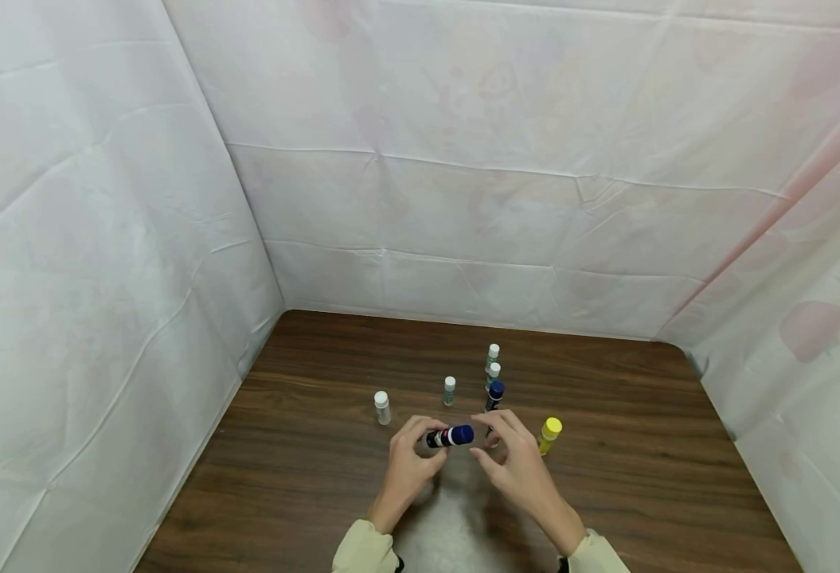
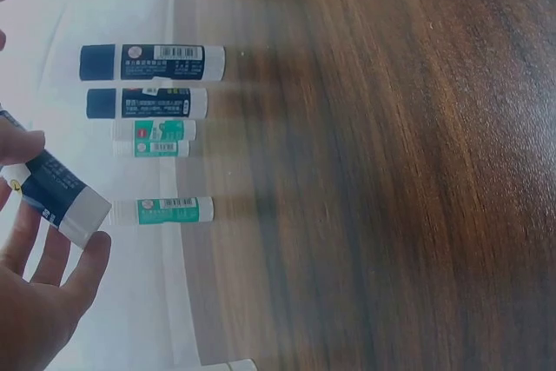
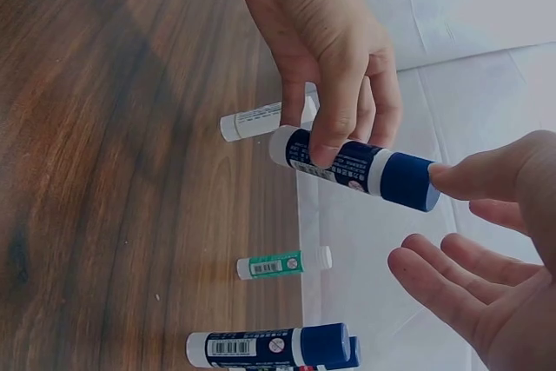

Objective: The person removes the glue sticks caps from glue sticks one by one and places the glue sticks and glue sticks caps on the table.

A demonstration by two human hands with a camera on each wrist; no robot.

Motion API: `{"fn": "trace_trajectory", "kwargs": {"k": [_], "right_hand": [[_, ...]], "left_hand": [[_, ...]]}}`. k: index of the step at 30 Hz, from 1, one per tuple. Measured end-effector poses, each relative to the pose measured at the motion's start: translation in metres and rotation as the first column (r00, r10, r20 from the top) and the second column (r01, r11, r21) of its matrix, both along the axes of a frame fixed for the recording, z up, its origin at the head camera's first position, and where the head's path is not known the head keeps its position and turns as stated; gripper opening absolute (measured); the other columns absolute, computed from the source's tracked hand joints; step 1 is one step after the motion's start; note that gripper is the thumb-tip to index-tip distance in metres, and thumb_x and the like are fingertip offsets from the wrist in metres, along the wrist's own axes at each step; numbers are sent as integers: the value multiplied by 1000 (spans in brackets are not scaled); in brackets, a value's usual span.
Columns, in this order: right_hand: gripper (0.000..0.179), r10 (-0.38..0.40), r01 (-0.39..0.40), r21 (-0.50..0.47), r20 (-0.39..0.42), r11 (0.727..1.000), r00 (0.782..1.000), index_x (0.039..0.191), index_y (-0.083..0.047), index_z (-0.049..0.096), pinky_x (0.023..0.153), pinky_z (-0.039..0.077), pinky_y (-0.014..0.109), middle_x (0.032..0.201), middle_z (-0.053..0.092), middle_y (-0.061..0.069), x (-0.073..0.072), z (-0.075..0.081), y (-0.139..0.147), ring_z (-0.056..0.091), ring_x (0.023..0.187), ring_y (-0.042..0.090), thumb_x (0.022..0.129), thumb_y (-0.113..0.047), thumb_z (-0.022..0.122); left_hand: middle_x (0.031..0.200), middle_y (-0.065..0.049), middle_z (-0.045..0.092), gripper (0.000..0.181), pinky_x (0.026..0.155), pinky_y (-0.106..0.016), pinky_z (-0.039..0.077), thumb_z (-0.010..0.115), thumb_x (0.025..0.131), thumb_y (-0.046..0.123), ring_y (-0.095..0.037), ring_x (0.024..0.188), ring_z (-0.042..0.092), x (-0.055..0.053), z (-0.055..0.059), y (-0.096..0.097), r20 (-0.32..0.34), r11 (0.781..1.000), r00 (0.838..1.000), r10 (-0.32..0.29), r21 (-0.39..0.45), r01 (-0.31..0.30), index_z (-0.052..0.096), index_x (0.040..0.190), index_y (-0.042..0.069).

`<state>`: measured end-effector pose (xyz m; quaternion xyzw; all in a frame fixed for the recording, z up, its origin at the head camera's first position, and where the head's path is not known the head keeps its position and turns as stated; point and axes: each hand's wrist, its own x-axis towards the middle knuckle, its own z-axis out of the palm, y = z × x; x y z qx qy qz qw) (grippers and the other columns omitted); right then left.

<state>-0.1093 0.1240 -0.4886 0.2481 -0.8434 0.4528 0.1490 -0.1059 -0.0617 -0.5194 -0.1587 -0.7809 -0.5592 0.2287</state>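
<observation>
My left hand (image 1: 408, 465) grips a navy glue stick (image 1: 448, 437) by its body, between thumb and fingers. The stick is tilted, its blue cap (image 3: 408, 181) pointing toward my right hand (image 1: 525, 471). In the right wrist view the right thumb overlaps the cap's end, while the other fingers are spread loosely with nothing between them. Two more navy glue sticks (image 2: 155, 62) stand upright near the right hand, which partly covers one in the head view. A yellow glue stick (image 1: 550, 434) stands just right of that hand.
On the brown wooden table (image 1: 305, 477), a white glue stick (image 1: 382, 407) stands to the left. One small green-labelled glue stick (image 1: 449, 391) is near the middle, with two others (image 2: 156, 130) farther back. Pale cloth (image 1: 462, 215) walls surround the table's back and sides.
</observation>
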Motion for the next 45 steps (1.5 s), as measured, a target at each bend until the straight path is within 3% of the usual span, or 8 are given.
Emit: {"fn": "trace_trajectory", "kwargs": {"k": [4,9,14,25,31,45], "right_hand": [[50,24,-24,17,3,1000,1000,114,-14,62,48,47,18,105,56,3,-1,1,-2,58,73,13,71,5,78],[45,51,-51,28,27,998,998,110,-15,63,48,47,18,103,56,4,-2,1,-5,58,73,14,72,4,77],[39,61,-61,34,-18,998,998,104,-11,65,50,45,19,97,56,1,-3,0,-9,56,70,18,71,5,78],[27,67,-67,39,2,997,998,91,-9,66,48,45,19,90,57,-1,-4,3,-14,53,65,14,71,6,77],[23,70,-70,43,19,997,997,91,-9,66,49,48,21,91,58,0,-3,4,-16,54,67,11,74,3,77],[22,87,-88,35,40,995,995,89,-8,67,49,48,19,88,57,0,-1,4,-15,55,67,12,73,4,77]], "left_hand": [[91,-14,64,34,73,-49,51,75,62,-17,-33,84,62,0,-1,1,-25,1000,1000,-9,-5,8,68,91,0],[91,-9,64,38,77,-40,52,77,60,-15,-27,85,62,-6,-19,0,-75,999,997,2,-43,-5,69,92,4],[94,-3,64,37,82,-32,50,78,63,-8,-19,90,61,-10,-34,-3,-79,997,997,-3,-83,-3,70,94,10],[94,0,63,36,79,-33,51,76,65,-7,-16,89,60,-8,-29,-6,-99,995,995,-27,-103,17,69,95,11],[94,2,62,35,80,-31,50,76,66,-4,-13,91,59,-6,-25,-8,-73,993,997,-26,-117,18,69,95,13],[93,0,63,37,77,-32,50,76,66,-4,-16,88,60,-2,-27,-9,-95,993,995,-38,-116,27,70,97,14]]}}
